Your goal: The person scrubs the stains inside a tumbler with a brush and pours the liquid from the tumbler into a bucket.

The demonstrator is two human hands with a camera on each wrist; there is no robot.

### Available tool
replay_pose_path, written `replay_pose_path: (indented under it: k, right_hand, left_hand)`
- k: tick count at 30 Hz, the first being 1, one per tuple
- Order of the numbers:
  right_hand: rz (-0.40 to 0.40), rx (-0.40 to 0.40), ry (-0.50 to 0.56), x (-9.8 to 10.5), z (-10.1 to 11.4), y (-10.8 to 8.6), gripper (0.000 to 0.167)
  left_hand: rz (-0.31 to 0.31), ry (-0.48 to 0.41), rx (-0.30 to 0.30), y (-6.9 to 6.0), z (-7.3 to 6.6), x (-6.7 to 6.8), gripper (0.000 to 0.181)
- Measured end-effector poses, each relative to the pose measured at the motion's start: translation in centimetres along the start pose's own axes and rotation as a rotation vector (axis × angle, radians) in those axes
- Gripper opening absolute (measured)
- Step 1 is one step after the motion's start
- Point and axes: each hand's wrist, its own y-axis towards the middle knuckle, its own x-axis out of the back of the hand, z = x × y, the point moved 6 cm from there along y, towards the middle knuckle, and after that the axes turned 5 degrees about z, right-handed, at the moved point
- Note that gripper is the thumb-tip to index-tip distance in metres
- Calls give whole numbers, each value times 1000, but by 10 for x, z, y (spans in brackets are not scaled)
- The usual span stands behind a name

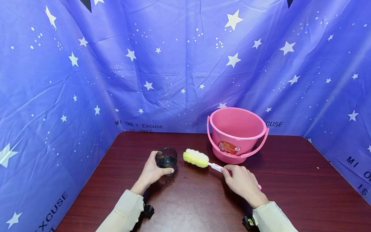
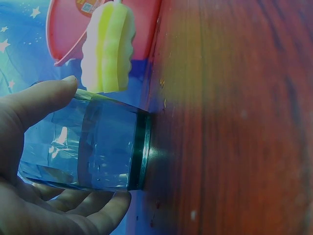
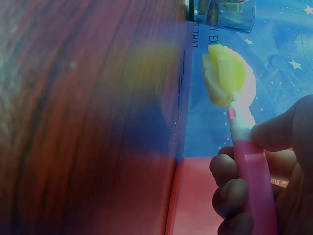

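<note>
Starry cloth (image 1: 185,71) backs the table (image 1: 188,209). Lower centre, my left hand (image 1: 150,171) clasps fingers round the glass (image 1: 167,158), likely fragile; my right hand (image 1: 242,180) clamps the brush (image 1: 200,159), probably light, best by its handle (image 1: 216,167).

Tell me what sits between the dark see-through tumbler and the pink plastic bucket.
In the head view, a yellow-and-white sponge brush, held by the right hand, has its spongy end between the tumbler and bucket.

The tumbler (image 2: 107,144) looks like glossy glass or plastic, the bucket (image 1: 248,146) smooth plastic, the brush head (image 1: 196,158) ridged foam, its handle (image 3: 255,178) smooth plastic, the tabletop (image 1: 191,203) glossy wood, the curtain (image 1: 174,64) creased cloth.
</note>
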Motion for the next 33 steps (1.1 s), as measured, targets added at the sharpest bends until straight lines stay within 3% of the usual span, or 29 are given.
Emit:
replay_pose_path:
  k: [33]
  right_hand:
    - [54,-35,-22,-6,-5,0,22]
  left_hand:
    - [5,-12,1,0,0,1,80]
